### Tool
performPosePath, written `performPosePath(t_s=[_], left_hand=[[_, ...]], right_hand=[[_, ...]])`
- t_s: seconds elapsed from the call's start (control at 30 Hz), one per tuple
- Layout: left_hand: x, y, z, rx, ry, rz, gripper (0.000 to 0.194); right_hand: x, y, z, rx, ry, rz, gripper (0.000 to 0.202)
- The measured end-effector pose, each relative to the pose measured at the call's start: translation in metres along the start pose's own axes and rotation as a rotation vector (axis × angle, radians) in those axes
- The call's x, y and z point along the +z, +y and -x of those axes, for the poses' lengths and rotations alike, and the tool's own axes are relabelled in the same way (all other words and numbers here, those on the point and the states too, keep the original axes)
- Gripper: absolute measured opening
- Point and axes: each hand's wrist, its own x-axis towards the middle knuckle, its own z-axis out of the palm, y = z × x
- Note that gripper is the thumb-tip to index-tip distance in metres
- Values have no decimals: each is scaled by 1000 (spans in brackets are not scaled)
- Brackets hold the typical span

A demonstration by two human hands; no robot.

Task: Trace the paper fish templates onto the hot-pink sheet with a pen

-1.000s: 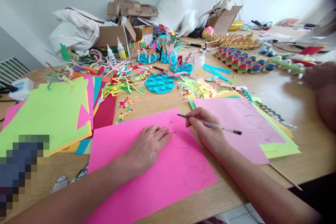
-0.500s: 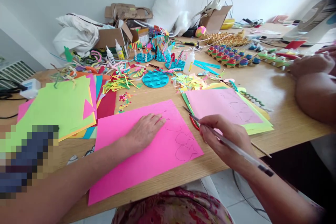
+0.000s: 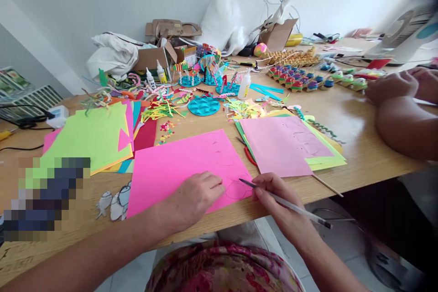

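A bright pink sheet (image 3: 164, 169) lies near the table's front edge, with faint pencil-like fish outlines (image 3: 236, 187) at its right side. My left hand (image 3: 195, 196) rests flat on the sheet's lower part, left of the outlines. My right hand (image 3: 278, 198) holds a clear pen (image 3: 294, 207) with a dark end, its tip over the outlines. Beside it lies a pale pink sheet (image 3: 273, 146) with drawn shapes, on top of green and yellow paper. Red-handled scissors (image 3: 250, 156) lie partly under that stack.
Coloured sheets (image 3: 99, 137) and cut-out fish (image 3: 116, 203) lie at left. Behind are a blue scalloped disc (image 3: 204, 105), paper scraps (image 3: 246, 108), glue bottles (image 3: 244, 85) and painted egg cartons (image 3: 301, 77). Another person's arms (image 3: 404, 114) rest on the table at right.
My left hand has moved down the pink sheet towards me. My right hand has come down and left, bringing the pen tip over the fish outlines. The camera view has shifted slightly.
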Motion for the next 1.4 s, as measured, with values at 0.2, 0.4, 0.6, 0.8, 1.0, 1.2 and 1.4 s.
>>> performPosePath(t_s=[0.2,0.4,0.6,0.8,1.0,1.2,1.4], left_hand=[[4,-2,-7,-11,2,24,21],[8,-8,-13,8,-2,-19,24],[21,-8,-17,-10,65,-74,26],[29,-9,-16,-13,145,-90,28],[35,-10,-16,-1,154,-46,28],[37,-11,-15,-5,153,-34,29],[38,-12,-15,1,149,-58,31]], right_hand=[[1,0,-2,-28,22,160,15],[6,4,-15,-14,16,203,15],[9,8,-23,15,30,218,11],[11,9,-24,25,72,244,15],[13,20,-21,-34,29,308,14],[13,19,-19,-92,24,406,11],[14,18,-21,-88,9,401,11]])
